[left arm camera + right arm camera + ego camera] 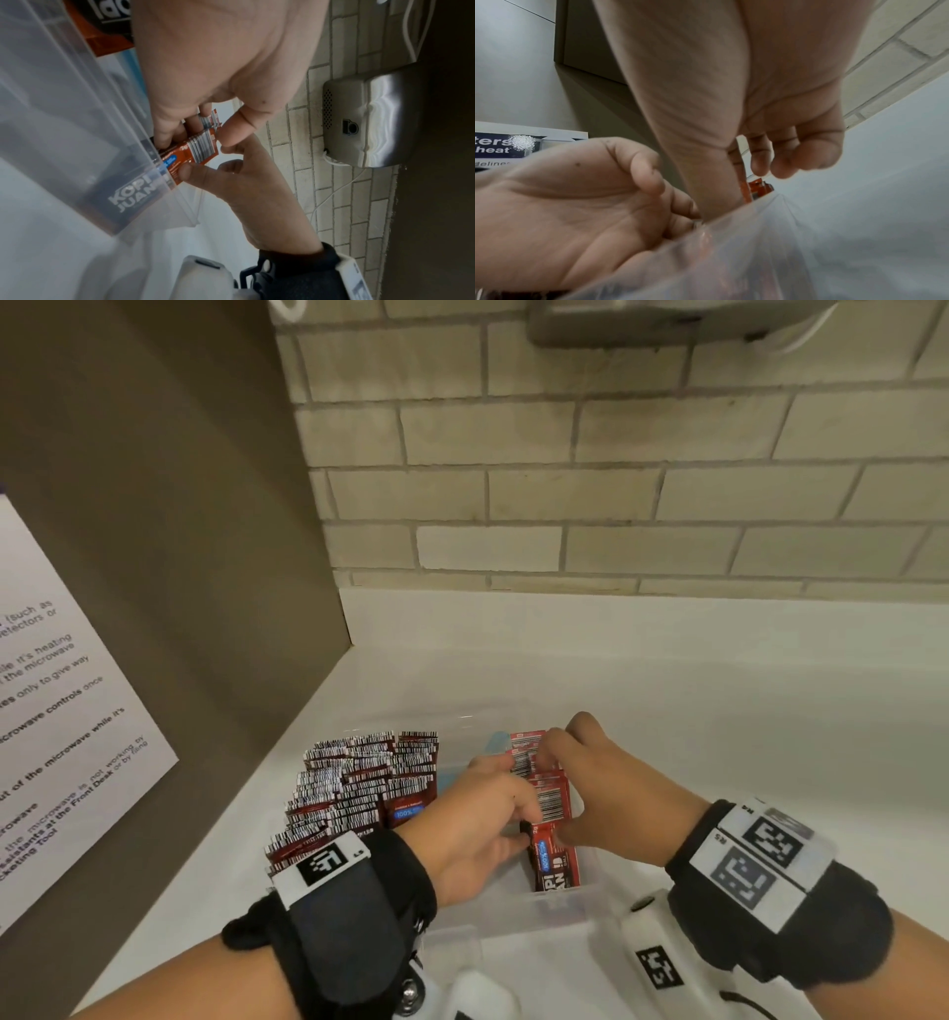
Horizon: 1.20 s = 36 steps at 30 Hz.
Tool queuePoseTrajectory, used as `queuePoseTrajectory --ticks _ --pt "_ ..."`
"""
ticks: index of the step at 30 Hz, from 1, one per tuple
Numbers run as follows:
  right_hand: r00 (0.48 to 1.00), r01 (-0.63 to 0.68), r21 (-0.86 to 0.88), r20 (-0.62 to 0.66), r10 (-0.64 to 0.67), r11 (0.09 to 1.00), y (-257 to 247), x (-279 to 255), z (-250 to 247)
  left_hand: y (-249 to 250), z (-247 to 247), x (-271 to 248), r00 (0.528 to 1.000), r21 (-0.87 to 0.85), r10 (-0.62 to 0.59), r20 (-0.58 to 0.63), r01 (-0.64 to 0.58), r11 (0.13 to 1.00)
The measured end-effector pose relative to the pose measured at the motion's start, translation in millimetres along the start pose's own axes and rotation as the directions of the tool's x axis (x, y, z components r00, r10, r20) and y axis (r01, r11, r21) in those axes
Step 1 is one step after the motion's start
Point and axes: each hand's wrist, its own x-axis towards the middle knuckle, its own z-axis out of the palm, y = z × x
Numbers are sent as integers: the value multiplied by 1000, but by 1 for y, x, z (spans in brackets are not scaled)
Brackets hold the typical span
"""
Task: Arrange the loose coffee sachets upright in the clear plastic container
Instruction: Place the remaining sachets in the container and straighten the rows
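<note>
A clear plastic container (554, 911) stands on the white counter. Its left part is packed with upright dark red coffee sachets (359, 783). In its right part a small bundle of red sachets (549, 798) stands on end between my two hands. My left hand (472, 819) pinches the bundle's tops from the left, thumb and fingers curled round them (197, 150). My right hand (606, 793) grips the same bundle from the right, its thumb (190, 170) pressing on the front sachet. The right wrist view shows only a sliver of red sachet (757, 186) behind the container wall (782, 253).
A brown cabinet side with a printed microwave notice (61, 711) rises at the left. A pale brick-tiled wall (616, 505) closes the back, and a metal wall unit (365, 117) with a white cable hangs on it. The white counter (719, 711) stretches to the right.
</note>
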Motion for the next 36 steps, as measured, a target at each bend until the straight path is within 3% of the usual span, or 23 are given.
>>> queuePoseTrajectory --ticks 17,32,34,36 --pt "999 -13 -5 31 14 1000 3 4 -4 -1 -1 -1 1000 26 -2 -9 2 1000" --pt "987 134 -110 101 -123 985 -11 -5 -16 -6 -4 2 1000 104 -23 -14 24 994" --pt "984 154 -64 101 -147 986 -10 -10 -16 -8 -6 3 1000 157 -13 -3 13 988" --pt "979 165 109 99 -176 980 -8 -12 -18 -9 -6 2 1000 217 19 10 -20 976"
